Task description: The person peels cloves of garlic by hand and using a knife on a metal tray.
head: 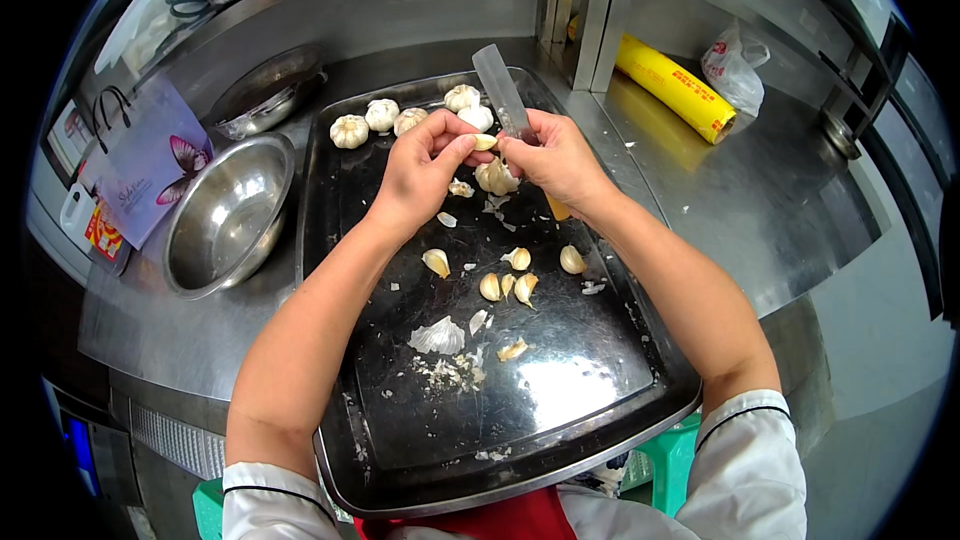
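Between the fingertips of my left hand (427, 165) is a pale garlic clove (484, 142). My right hand (559, 161) grips a knife (499, 82) with a broad blade pointing up and away; the end of its yellow handle shows below the palm. The right thumb is close against the clove. Beneath the hands a partly broken garlic bulb (496, 177) rests on a dark metal tray (480, 420). Several unpeeled cloves (490, 286) lie nearer to me, along with papery skins (438, 336). Whole garlic bulbs (349, 132) sit along the tray's far side.
A steel bowl (229, 217) stands left of the tray, with a metal pan (270, 94) behind it and a butterfly-print bag (150, 157) beside it. On the right-hand steel counter lie a yellow roll (667, 86) and a white plastic bag (736, 69). A metal post (606, 22) rises behind the tray.
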Demonstrator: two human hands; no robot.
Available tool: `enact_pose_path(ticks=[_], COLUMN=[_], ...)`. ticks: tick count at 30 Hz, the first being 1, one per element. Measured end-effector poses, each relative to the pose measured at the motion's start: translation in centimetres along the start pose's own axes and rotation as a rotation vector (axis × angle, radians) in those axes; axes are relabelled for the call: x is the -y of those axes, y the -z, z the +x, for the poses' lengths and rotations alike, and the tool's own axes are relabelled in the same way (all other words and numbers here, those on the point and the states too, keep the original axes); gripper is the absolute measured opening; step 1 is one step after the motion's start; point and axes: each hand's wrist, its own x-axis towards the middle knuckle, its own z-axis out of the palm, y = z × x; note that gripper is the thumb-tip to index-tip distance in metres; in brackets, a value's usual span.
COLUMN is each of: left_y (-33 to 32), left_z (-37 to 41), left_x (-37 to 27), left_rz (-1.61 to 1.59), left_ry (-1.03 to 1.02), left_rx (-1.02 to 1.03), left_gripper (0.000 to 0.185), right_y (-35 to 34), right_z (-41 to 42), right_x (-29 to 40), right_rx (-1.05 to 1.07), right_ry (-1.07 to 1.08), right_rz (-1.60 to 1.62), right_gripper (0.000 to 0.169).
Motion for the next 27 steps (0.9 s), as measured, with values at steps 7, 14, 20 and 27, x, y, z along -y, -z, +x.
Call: enact_pose_path(ticks=[7, 14, 20, 27], left_y=[0.4, 0.5, -0.4, -0.2], left_z=[0.1, 0.3, -0.1, -0.2], left_x=[0.6, 1.3, -0.2, 0.1], left_rz=[-0.034, 0.11, 0.635, 0.375], left_ry=[0.068, -0.026, -0.225, -0.178], left_rx=[-0.018, -0.036, -0.073, -0.062], left_gripper=[0.015, 0.011, 0.008, 0.008], right_y=[0.2, 0.2, 0.4, 0.1], right_z=[0.0, 0.3, 0.2, 0.4], right_x=[0.0, -0.7, -1.3, -1.5], right_rx=[0.002, 0.016, 0.016, -0.01], right_ry=[-0.035, -0.038, 0.004, -0.045], right_rz=[-0.044, -0.098, -0.08, 0.013], right_gripper=[0.01, 0.013, 0.011, 0.009])
